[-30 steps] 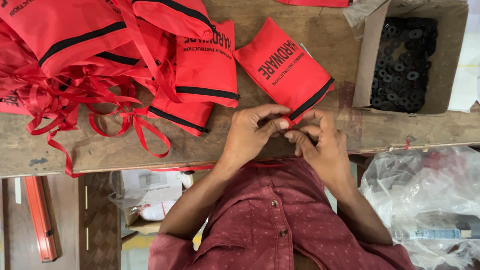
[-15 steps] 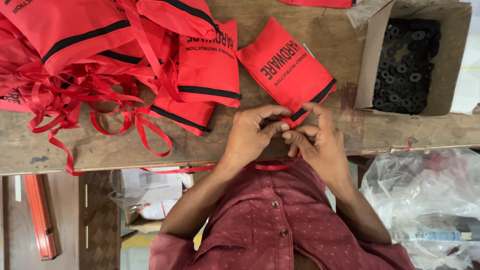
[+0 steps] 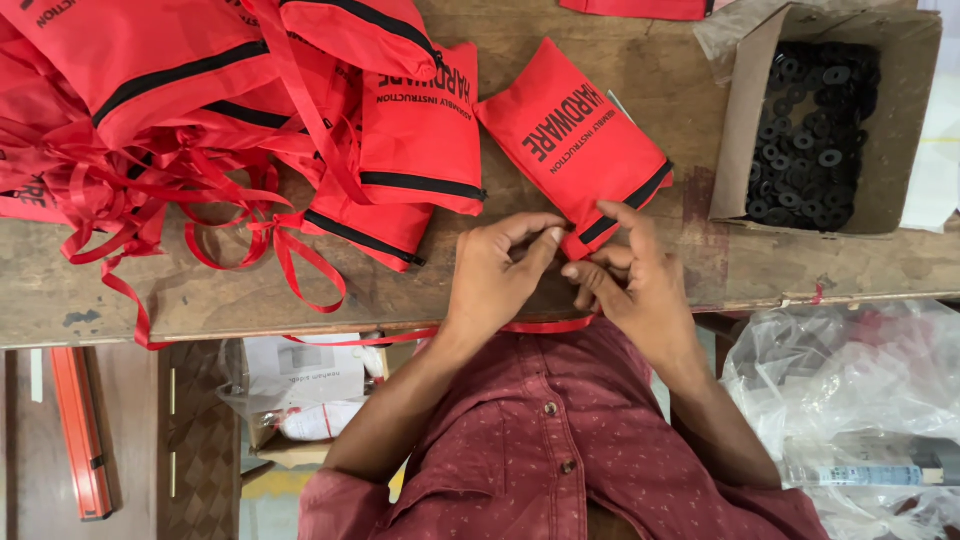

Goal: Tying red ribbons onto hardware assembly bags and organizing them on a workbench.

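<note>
We see the red pouch [image 3: 570,135] lying on the desk [image 3: 300,290], tilted, with black lettering on its face and a black band along its near end. That near end is at the desk's front edge, and both hands meet there. The left hand [image 3: 495,275] is just left of the pouch's near corner, its grip pinched: thumb and forefinger curl together at the corner, though we cannot tell exactly what lies between the fingertips. The right hand [image 3: 635,290] is just below the pouch, its forefinger laid on the black band and the other fingers bent in toward the left hand; its grip is pressed to the pouch's end rather than spread. A red ribbon [image 3: 545,326] runs under both wrists, just below the pouch, along the desk's edge.

Left of the pouch, touching or nearly so, is a heap of like red pouches [image 3: 200,90] with loose ribbons tangled over the desk. Right of the pouch stands an open cardboard box [image 3: 740,120] filled with black washers [image 3: 810,130]. Below and right of the pouch, off the desk, lies a clear plastic bag [image 3: 850,400].
</note>
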